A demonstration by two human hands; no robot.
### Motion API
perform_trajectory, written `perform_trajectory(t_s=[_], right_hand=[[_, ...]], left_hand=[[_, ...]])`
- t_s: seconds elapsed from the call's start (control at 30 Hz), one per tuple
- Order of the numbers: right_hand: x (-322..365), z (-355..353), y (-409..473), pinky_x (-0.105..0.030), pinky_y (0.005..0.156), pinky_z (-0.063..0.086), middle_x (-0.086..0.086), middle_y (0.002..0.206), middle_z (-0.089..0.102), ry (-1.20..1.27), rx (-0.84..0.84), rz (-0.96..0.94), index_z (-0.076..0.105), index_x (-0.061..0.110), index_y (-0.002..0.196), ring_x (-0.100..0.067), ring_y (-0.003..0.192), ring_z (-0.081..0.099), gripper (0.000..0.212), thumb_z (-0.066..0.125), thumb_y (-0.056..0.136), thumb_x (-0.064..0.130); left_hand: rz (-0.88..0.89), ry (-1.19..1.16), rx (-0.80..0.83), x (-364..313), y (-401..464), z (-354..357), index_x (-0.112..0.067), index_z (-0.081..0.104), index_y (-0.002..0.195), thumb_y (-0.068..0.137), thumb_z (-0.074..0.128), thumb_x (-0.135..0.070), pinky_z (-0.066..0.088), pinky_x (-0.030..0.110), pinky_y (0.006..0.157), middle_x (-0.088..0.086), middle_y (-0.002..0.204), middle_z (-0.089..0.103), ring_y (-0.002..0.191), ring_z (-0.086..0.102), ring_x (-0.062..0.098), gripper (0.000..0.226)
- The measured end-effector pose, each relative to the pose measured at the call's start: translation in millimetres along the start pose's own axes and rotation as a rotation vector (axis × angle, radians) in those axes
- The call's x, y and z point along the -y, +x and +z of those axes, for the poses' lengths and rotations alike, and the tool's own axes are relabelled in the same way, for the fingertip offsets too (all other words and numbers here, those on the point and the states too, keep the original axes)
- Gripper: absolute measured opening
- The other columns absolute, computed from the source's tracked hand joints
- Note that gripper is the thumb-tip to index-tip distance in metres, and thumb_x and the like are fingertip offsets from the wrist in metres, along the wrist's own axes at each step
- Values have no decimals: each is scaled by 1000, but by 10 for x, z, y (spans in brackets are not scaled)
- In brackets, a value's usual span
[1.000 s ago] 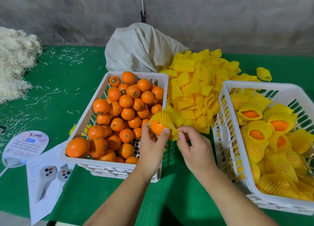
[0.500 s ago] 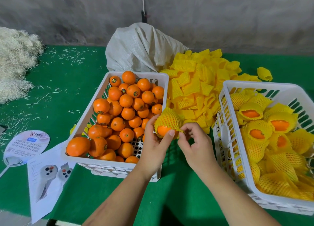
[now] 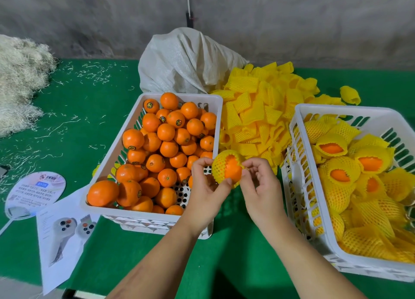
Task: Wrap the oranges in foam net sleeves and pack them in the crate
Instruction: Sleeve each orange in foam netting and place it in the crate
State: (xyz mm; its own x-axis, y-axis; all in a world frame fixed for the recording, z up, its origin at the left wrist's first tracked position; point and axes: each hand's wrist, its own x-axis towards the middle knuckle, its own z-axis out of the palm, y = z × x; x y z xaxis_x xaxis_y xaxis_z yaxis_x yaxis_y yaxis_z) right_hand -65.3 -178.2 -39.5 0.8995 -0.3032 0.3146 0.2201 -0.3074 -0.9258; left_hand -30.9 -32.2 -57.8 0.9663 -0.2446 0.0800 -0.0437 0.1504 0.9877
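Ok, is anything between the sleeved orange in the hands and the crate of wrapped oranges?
Nothing visible. The sleeved orange, held by both hands, hangs over bare green cloth; only the crate's own near wall lies between it and the wrapped oranges.

A rough grey concrete wall [image 3: 292,24] runs across the top of the view, stained and mottled, darker toward its foot. At 12 o'clock a thin white cord [image 3: 188,0] hangs down it to a small dark fitting [image 3: 190,20]. Below, a desk [image 3: 78,110] covered in bright green felt fills the rest of the view, meeting the wall along a straight edge. The light is even and soft, with faint shadows. At 7 o'clock a pale strip of floor [image 3: 18,289] shows past the desk's near edge.
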Motion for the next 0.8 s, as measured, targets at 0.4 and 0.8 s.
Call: perform_trajectory(t_s=[0.4,0.8], right_hand=[[139,-12,36,-18,71,45,24,92,52,-89,75,-126,55,31,107,-6,85,56,21,63,87,35],[84,46,94,-26,109,30,15,159,36,-410,132,-99,46,51,149,-16,136,33,51,56,99,47]], left_hand=[[-6,20,4,28,64,-19,-24,50,145,98,74,-25,56,47,100,10,132,66,121,66,30,53],[203,448,46,30,-19,55,-37,23,156,89,77,-45,49,44,112,-8,149,26,147,39,22,87]])
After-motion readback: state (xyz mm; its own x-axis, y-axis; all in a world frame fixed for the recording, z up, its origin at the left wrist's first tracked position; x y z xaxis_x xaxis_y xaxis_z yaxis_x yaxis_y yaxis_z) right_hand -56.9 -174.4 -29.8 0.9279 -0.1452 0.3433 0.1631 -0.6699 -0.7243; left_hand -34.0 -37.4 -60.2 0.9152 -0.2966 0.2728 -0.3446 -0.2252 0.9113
